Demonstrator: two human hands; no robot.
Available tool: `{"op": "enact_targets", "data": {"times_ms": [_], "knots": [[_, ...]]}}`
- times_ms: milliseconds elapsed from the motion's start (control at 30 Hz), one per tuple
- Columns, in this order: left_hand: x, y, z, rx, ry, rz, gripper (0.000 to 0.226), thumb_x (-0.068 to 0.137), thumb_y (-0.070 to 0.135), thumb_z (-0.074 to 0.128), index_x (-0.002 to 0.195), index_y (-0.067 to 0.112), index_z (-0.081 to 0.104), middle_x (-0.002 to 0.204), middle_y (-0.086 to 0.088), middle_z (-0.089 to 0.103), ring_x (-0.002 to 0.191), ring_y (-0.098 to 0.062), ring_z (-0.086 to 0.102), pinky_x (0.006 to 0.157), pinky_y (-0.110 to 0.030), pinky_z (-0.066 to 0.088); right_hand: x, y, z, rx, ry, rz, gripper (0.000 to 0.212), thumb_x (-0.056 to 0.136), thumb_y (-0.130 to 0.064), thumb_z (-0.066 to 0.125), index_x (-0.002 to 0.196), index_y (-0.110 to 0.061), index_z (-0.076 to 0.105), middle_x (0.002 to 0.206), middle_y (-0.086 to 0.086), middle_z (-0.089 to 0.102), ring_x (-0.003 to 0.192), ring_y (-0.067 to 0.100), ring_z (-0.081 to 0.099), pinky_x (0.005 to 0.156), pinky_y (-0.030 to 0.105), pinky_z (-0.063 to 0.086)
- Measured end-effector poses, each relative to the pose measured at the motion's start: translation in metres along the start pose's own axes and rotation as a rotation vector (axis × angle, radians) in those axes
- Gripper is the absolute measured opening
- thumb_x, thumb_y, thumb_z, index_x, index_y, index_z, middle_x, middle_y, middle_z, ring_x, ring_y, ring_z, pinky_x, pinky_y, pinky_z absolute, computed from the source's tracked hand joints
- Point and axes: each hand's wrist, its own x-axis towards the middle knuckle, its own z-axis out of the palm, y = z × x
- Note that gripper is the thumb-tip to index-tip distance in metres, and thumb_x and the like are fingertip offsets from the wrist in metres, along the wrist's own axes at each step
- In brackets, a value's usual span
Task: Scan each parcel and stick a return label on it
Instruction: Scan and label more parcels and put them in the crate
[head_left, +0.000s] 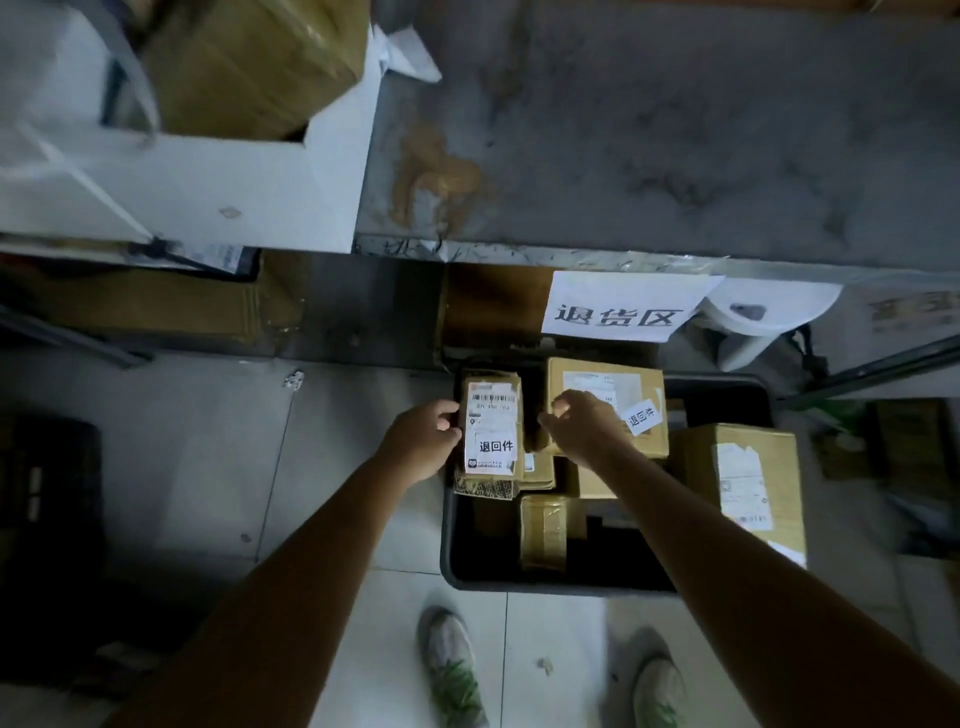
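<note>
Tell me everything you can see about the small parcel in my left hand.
The small parcel is a narrow brown cardboard box, long side pointing away from you. A white shipping label with a barcode covers its top, a return sticker on the lower part. Its near end is wrapped in patterned tape. Your left hand grips its left edge, over the black bin.

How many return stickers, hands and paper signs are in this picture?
Return stickers: 2
Hands: 2, the left hand gripping the small parcel, and the right hand
Paper sign: 1
Total: 5
</note>
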Motion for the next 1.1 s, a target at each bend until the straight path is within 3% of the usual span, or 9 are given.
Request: {"op": "enact_targets", "data": {"times_ms": [133, 267, 400, 533, 733, 900, 967, 1100], "knots": [[-0.04, 0.063, -0.06, 0.214, 0.03, 0.114, 0.042, 0.097, 0.026, 0.054, 0.139, 0.023, 0.049, 0.136, -0.009, 0.058, 0.113, -0.022, 0.06, 0.087, -0.029, 0.048, -0.041, -0.014, -0.087, -0.146, 0.011, -0.011, 0.04, 0.094, -0.04, 0.06, 0.126, -0.017, 0.06, 0.12, 0.009, 0.068, 0.105, 0.026, 0.064, 0.079, 0.03, 0.048], [-0.092, 0.161, -0.109, 0.41, 0.077, 0.301, 0.041, 0.096, 0.026, 0.057, 0.136, 0.022, 0.052, 0.134, -0.007, 0.059, 0.12, -0.021, 0.057, 0.097, -0.035, 0.048, -0.106, -0.029, -0.198, -0.234, 0.053, -0.033, 0.042, 0.093, -0.041, 0.058, 0.129, -0.019, 0.057, 0.131, 0.011, 0.06, 0.117, 0.03, 0.058, 0.09, 0.033, 0.046], [-0.154, 0.277, -0.136, 0.561, 0.098, 0.48, 0.04, 0.095, 0.027, 0.057, 0.135, 0.024, 0.053, 0.138, -0.006, 0.055, 0.122, -0.024, 0.055, 0.1, -0.035, 0.046, -0.192, -0.035, -0.315, -0.216, 0.178, -0.07, 0.037, 0.092, -0.037, 0.061, 0.124, -0.018, 0.061, 0.13, 0.011, 0.062, 0.116, 0.031, 0.059, 0.092, 0.033, 0.045], [-0.225, 0.395, -0.133, 0.625, 0.065, 0.641, 0.045, 0.095, 0.033, 0.056, 0.139, 0.025, 0.049, 0.143, -0.007, 0.05, 0.126, -0.025, 0.051, 0.103, -0.035, 0.044, -0.29, -0.017, -0.421, -0.209, 0.338, -0.029, 0.048, 0.094, -0.042, 0.061, 0.135, -0.018, 0.054, 0.137, 0.008, 0.056, 0.119, 0.029, 0.057, 0.096, 0.035, 0.044], [-0.355, 0.544, -0.073, 0.733, 0.102, 0.908, 0.047, 0.094, 0.032, 0.059, 0.139, 0.023, 0.05, 0.138, -0.012, 0.048, 0.12, -0.028, 0.053, 0.1, -0.034, 0.044, -0.454, 0.075, -0.528, -0.236, 0.508, 0.099, 0.042, 0.096, -0.042, 0.055, 0.132, -0.02, 0.058, 0.134, 0.006, 0.058, 0.121, 0.027, 0.056, 0.093, 0.031, 0.044], [-0.472, 0.631, 0.034, 0.686, 0.068, 1.083, 0.042, 0.094, 0.028, 0.061, 0.135, 0.021, 0.053, 0.137, -0.012, 0.051, 0.12, -0.028, 0.053, 0.099, -0.036, 0.045, -0.598, 0.194, -0.567, -0.233, 0.62, 0.202, 0.045, 0.095, -0.045, 0.055, 0.129, -0.017, 0.062, 0.135, 0.006, 0.058, 0.123, 0.026, 0.056, 0.099, 0.032, 0.045], [-0.521, 0.653, 0.09, 0.712, 0.03, 1.142, 0.041, 0.094, 0.032, 0.059, 0.134, 0.024, 0.053, 0.135, -0.008, 0.053, 0.117, -0.027, 0.055, 0.097, -0.039, 0.047, -0.652, 0.247, -0.573, -0.164, 0.672, 0.25, 0.043, 0.092, -0.043, 0.061, 0.126, -0.018, 0.063, 0.132, 0.006, 0.06, 0.12, 0.026, 0.057, 0.092, 0.029, 0.046], [-0.61, 0.688, 0.202, 0.758, -0.037, 1.243, 0.041, 0.094, 0.036, 0.06, 0.133, 0.028, 0.054, 0.127, -0.002, 0.059, 0.111, -0.023, 0.056, 0.083, -0.028, 0.041, -0.744, 0.341, -0.577, -0.127, 0.728, 0.326, 0.039, 0.092, -0.044, 0.059, 0.118, -0.017, 0.065, 0.125, 0.008, 0.063, 0.111, 0.029, 0.06, 0.075, 0.026, 0.04]]}}
